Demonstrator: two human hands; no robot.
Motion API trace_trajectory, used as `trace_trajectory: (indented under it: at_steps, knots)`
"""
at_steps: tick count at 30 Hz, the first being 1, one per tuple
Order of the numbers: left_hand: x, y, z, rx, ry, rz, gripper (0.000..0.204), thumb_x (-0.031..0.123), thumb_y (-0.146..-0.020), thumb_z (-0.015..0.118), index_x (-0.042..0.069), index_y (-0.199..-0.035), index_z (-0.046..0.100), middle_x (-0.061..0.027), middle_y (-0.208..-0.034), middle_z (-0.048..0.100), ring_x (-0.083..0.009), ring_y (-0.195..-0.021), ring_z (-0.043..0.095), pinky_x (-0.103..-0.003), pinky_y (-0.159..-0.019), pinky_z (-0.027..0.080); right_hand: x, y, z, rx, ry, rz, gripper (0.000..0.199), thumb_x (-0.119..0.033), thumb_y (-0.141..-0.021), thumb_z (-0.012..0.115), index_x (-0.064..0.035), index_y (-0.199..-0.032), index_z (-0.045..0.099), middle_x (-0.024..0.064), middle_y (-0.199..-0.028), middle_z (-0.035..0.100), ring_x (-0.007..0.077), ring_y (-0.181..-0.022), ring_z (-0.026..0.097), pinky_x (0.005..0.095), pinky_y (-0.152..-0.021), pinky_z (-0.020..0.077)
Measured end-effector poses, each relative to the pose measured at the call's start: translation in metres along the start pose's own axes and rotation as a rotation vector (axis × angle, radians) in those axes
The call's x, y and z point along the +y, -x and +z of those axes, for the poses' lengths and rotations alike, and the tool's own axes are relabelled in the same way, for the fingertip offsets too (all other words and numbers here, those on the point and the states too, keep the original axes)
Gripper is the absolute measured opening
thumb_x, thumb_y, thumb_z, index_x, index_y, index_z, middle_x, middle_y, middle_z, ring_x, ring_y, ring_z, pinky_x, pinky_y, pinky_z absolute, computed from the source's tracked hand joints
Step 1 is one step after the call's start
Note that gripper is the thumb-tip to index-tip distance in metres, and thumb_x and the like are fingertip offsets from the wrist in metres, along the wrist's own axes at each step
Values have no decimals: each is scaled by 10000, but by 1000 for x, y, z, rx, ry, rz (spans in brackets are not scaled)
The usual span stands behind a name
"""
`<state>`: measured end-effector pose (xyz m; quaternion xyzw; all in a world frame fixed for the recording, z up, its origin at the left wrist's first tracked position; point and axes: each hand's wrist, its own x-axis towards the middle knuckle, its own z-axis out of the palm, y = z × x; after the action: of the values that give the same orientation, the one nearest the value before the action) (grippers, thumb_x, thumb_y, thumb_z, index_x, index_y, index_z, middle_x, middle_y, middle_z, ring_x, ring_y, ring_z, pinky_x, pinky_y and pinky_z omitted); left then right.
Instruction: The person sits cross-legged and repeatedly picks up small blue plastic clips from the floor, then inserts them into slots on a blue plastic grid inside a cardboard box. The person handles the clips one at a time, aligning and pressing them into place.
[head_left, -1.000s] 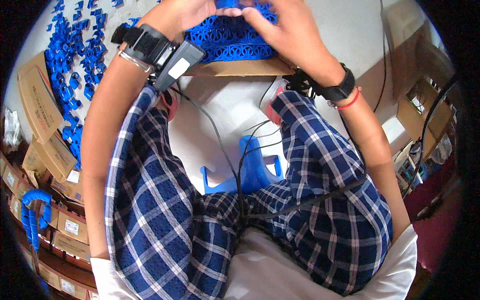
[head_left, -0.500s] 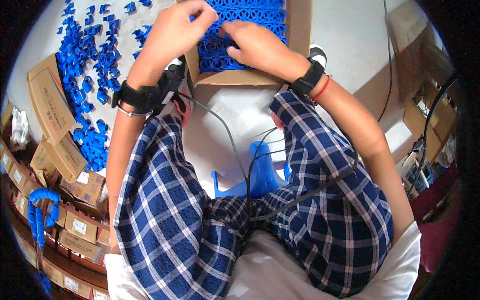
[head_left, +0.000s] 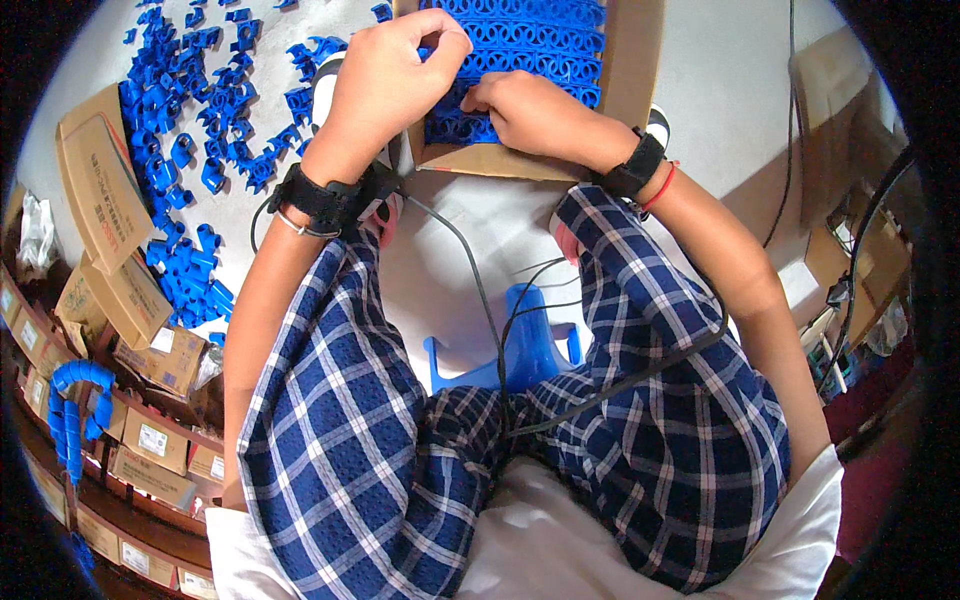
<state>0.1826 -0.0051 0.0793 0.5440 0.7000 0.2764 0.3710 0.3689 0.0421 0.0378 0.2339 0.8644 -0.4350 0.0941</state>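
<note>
Blue plastic clips (head_left: 520,40): packed in rows inside open cardboard box (head_left: 625,70), directly ahead of both hands, rows running left to right. Left hand (head_left: 395,70) curled, fingertips pinching one clip; right hand (head_left: 535,110) pressed flat-curled on the rows, nearer. Loose clips (head_left: 190,150) floor-left; labelled brown cartons (head_left: 100,190) beyond.

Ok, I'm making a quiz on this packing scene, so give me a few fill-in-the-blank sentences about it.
1. Both hands, the left hand and right hand, rest on rows of ____ plastic pieces.
2. Those rows lie inside a ____ box.
3. Loose pieces lie scattered on the floor to the person's ____.
4. The stool between the knees is ____.

Missing words: blue; cardboard; left; blue
</note>
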Motion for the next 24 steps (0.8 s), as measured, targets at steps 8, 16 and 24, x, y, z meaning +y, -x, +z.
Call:
trace_trajectory:
  at_steps: [8,16,24]
  knots:
    - [10,8,1,-4,-38,41,228,229,-926,589,49,-895,726,-64,-816,727,-123,-776,682,-265,-745,522,-2,9,8,39,46,-23,247,-62,-821,554,10,-1015,689,197,-1020,684,368,-960,659,434,-869,530]
    - [19,18,5,15,-37,53,203,208,-922,604,47,-882,720,-69,-822,732,-140,-774,704,-268,-741,533,-1,15,18,172,15,-35,126,-47,-766,582,6,-849,661,234,-811,660,416,-792,657,513,-705,542]
    - [23,24,8,-11,-22,80,201,210,-925,610,44,-878,714,-76,-812,732,-157,-754,713,-279,-727,543,-4,24,23,210,45,-69,96,-90,-802,599,-11,-812,652,199,-814,665,383,-781,663,490,-686,545]
